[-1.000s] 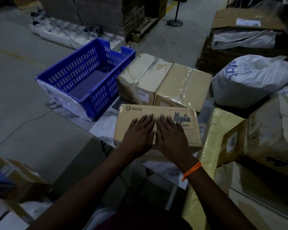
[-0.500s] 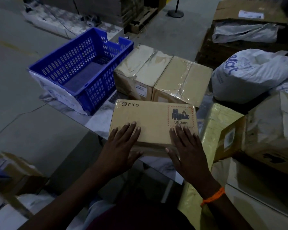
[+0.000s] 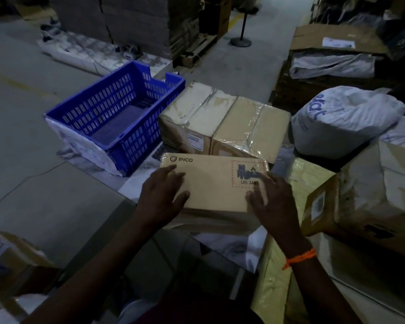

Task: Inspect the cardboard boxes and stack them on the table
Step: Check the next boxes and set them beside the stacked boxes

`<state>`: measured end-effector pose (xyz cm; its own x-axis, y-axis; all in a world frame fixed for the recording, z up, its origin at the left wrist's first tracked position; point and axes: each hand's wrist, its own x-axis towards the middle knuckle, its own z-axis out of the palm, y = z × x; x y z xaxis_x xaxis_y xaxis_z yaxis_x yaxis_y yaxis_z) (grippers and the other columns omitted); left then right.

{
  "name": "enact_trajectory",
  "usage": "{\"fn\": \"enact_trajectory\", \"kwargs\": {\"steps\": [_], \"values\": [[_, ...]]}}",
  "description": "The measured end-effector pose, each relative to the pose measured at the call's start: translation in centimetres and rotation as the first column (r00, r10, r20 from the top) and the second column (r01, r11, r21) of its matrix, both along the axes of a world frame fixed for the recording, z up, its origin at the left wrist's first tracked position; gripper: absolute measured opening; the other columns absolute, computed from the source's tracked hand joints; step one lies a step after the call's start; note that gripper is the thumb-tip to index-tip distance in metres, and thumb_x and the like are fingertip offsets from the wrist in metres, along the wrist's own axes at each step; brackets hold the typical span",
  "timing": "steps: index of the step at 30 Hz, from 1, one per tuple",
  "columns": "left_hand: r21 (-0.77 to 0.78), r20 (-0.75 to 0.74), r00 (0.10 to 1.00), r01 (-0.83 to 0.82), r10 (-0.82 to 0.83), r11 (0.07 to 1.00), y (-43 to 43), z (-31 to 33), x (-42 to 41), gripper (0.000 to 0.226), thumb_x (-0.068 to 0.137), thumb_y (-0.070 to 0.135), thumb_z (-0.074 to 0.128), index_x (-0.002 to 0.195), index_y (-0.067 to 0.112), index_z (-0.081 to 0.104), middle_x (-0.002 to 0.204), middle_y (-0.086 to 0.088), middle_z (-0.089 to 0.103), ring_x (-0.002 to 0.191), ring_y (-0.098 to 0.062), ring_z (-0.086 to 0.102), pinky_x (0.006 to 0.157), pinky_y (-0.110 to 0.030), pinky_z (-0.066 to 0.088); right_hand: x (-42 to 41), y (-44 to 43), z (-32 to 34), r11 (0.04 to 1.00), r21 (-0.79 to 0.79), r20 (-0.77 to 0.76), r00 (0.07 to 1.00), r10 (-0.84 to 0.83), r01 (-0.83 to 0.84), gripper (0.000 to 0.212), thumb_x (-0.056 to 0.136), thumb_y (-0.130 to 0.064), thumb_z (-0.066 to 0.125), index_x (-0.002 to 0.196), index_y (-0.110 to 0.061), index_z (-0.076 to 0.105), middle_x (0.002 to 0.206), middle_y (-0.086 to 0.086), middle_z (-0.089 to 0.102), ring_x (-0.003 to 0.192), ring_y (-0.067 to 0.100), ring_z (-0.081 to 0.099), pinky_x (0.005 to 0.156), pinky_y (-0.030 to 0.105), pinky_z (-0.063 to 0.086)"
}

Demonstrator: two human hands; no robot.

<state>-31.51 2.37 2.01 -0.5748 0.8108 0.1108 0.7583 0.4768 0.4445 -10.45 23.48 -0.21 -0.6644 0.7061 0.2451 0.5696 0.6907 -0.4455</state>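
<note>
Tan PICO box [image 3: 211,181], red-bordered hazard label [image 3: 248,171]

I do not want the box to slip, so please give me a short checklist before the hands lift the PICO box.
1. Left hand on the PICO box: ok, flat on top near the left end.
2. Right hand on the box: ok, at the right end, partly covering the hazard label.
3. Firm grip under the box: cannot tell, undersides hidden.
4. Box supported: ok, it lies flat on the table.
5. Stacking spot: ok, the tops of the two taped boxes behind are bare.
</note>
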Motion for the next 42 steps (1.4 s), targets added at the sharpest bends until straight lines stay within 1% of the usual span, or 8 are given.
{"fn": "enact_trajectory", "kwargs": {"steps": [2,6,11,17,21,28,35,42], "values": [[0.024,0.209,0.971,-0.125,0.117,0.992,0.7,0.2,-0.8,0.079,0.090,0.046,0.069,0.154,0.018,0.033,0.161,-0.006,0.033,0.146,-0.026,0.030,0.114,-0.038,0.027,0.0,1.4,0.5,0.962,-0.250,-0.058,0.990,-0.125,0.106,0.045,0.091,-0.032,0.075,0.129,-0.012,0.061,0.124,0.012,0.064,0.115,0.029,0.061,0.087,0.034,0.049],[0.026,0.715,0.659,-0.361,0.235,0.932,1.2,1.4,-2.0,0.075,0.092,0.030,0.073,0.154,0.025,0.031,0.148,0.000,0.043,0.130,-0.021,0.042,0.102,-0.042,0.041,-0.5,1.9,1.3,0.623,-0.781,-0.241,0.944,-0.226,-0.050,0.020,0.097,-0.023,0.071,0.116,-0.028,0.067,0.111,-0.002,0.076,0.098,0.010,0.073,0.076,0.027,0.055],[0.051,0.909,0.362,-0.590,0.207,0.806,-1.5,1.1,-3.4,0.045,0.097,0.034,0.062,0.140,0.024,0.051,0.130,0.002,0.052,0.104,-0.015,0.053,0.085,-0.041,0.047,-1.0,0.4,2.0,0.500,-0.853,-0.335,0.892,-0.304,-0.149,0.030,0.099,-0.026,0.065,0.128,-0.018,0.061,0.113,0.003,0.076,0.099,0.016,0.074,0.079,0.035,0.058],[0.272,0.947,0.321,-0.787,-0.009,0.554,-5.0,0.9,-3.7,0.031,0.100,0.054,0.047,0.116,0.034,0.063,0.116,0.004,0.072,0.112,-0.018,0.065,0.090,-0.043,0.054,-2.1,-2.3,0.5,0.427,-0.879,-0.388,0.836,-0.388,-0.210,0.038,0.103,-0.040,0.057,0.124,-0.008,0.060,0.114,0.006,0.074,0.105,0.021,0.071,0.094,0.050,0.055],[0.243,0.960,0.280,-0.776,-0.028,0.582,-6.3,-1.2,-2.7,0.053,0.093,0.068,0.050,0.132,0.034,0.058,0.134,-0.001,0.064,0.120,-0.023,0.063,0.093,-0.045,0.051,-2.4,-3.7,-1.5,0.391,-0.903,-0.348,0.840,-0.417,-0.180,0.064,0.089,-0.071,0.062,0.133,-0.024,0.063,0.124,-0.001,0.074,0.120,0.021,0.067,0.097,0.051,0.053],[0.117,0.963,0.232,-0.821,0.138,0.559,-8.6,-8.1,0.4,0.015,0.093,0.025,0.065,0.106,0.018,0.061,0.107,-0.008,0.064,0.101,-0.033,0.059,0.084,-0.046,0.048,0.6,-4.8,-5.3,0.465,-0.882,-0.283,0.874,-0.395,-0.076,0.027,0.099,-0.021,0.067,0.125,-0.018,0.068,0.112,0.005,0.075,0.103,0.022,0.073,0.083,0.039,0.059],[0.107,0.925,0.326,-0.716,0.195,0.690,-10.4,-11.3,2.3,0.040,0.076,0.036,0.081,0.108,0.021,0.062,0.109,0.000,0.071,0.110,-0.027,0.066,0.075,-0.029,0.054,2.9,-5.7,-8.4,0.652,-0.754,-0.162,0.940,-0.300,0.078,0.035,0.098,-0.026,0.068,0.131,-0.031,0.059,0.127,0.006,0.064,0.118,0.025,0.062,0.093,0.044,0.057],[0.194,0.213,0.968,-0.172,0.130,0.966,-6.3,-6.9,1.3,0.054,0.095,0.025,0.066,0.146,0.021,0.048,0.151,-0.002,0.044,0.136,-0.016,0.042,0.107,-0.027,0.038,-1.9,-6.3,-7.9,0.982,-0.177,-0.103,0.994,0.047,-0.065,0.058,0.100,-0.034,0.058,0.152,-0.011,0.046,0.154,0.014,0.045,0.143,0.027,0.042,0.116,0.043,0.040]]}}
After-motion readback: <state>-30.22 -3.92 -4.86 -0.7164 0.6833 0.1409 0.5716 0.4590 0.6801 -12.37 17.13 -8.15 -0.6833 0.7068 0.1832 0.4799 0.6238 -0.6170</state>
